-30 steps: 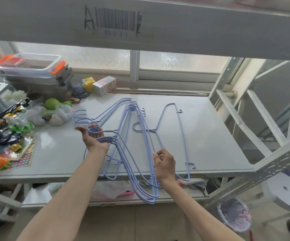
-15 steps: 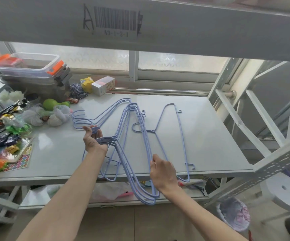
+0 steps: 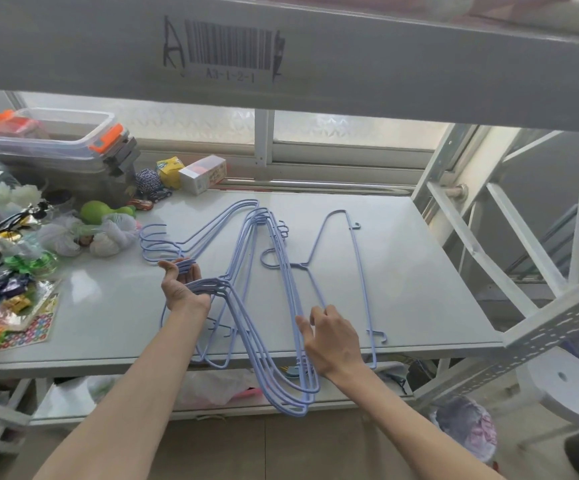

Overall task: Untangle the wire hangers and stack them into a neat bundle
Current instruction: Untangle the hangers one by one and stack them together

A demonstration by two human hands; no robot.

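Thin, springy wire hangers (image 3: 246, 289): light, prone to snagging.
My left hand (image 3: 184, 289) closes round the necks; my right hand (image 3: 329, 337), fingers loosely spread, touches the long bars, where I'd grip.

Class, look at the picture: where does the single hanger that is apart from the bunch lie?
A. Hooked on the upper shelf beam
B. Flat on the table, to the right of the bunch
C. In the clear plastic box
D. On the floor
B: the single hanger lies flat on the table, right of the bunch of hangers that both hands are at.
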